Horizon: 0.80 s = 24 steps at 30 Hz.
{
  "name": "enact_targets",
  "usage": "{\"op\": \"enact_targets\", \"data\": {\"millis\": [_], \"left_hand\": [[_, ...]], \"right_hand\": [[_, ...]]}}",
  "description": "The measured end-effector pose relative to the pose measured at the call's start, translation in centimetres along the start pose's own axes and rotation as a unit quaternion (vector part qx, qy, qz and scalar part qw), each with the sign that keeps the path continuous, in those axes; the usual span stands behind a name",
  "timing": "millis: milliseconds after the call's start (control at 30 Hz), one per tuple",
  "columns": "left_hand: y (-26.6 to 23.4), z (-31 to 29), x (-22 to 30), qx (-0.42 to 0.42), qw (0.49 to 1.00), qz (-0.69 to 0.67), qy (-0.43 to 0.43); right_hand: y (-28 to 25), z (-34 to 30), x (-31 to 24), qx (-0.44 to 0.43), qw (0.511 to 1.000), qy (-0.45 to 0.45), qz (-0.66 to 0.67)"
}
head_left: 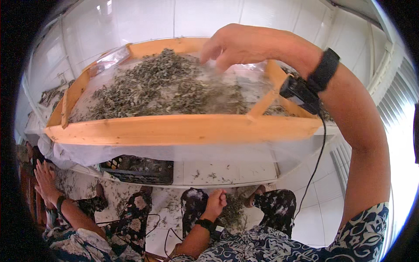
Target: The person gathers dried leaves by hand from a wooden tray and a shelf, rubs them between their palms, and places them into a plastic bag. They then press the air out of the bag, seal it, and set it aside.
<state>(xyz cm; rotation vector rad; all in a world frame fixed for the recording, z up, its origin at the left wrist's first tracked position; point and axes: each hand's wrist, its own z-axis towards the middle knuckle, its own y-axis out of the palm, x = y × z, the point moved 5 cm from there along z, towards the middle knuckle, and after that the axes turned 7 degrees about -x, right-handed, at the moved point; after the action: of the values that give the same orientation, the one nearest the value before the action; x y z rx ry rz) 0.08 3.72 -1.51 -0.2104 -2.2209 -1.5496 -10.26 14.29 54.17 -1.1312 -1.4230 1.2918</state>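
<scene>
My right hand [244, 46] hangs over the right half of a shallow wooden-framed tray [183, 129]. Its thumb and fingers are bent downward and apart, slightly smeared by motion, and I see nothing held between them. Beneath and left of it spreads a loose heap of dry, grey-green crumbled leaves [152, 81]. Right under the fingers the leaf bits look blurred. Down by my knees, my left hand [215, 203] is closed in a loose fist, with nothing seen in it.
At far left another person's hand [46, 181] is raised with fingers straight. Under the tray hangs whitish sheeting [209, 150]; a black plastic crate [139, 171] stands on a white ledge below. A thin cable [315, 170] runs down from a black device [301, 94] on my right wrist.
</scene>
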Motion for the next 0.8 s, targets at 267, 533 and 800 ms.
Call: {"op": "enact_targets", "data": {"millis": [267, 533, 800], "left_hand": [[-0.4, 0.5, 0.7, -0.009, 1.000, 0.005, 0.030], [1.0, 0.4, 1.0, -0.011, 0.998, 0.055, 0.032], [0.7, 0.6, 1.2, -0.043, 0.997, 0.047, 0.041]], "right_hand": [[1.2, 12.2, 2.0, -0.013, 0.999, 0.011, -0.050], [6.7, 19.5, 5.4, -0.065, 0.995, 0.035, -0.068], [13.6, 23.2, 10.1, -0.128, 0.979, 0.064, -0.141]]}}
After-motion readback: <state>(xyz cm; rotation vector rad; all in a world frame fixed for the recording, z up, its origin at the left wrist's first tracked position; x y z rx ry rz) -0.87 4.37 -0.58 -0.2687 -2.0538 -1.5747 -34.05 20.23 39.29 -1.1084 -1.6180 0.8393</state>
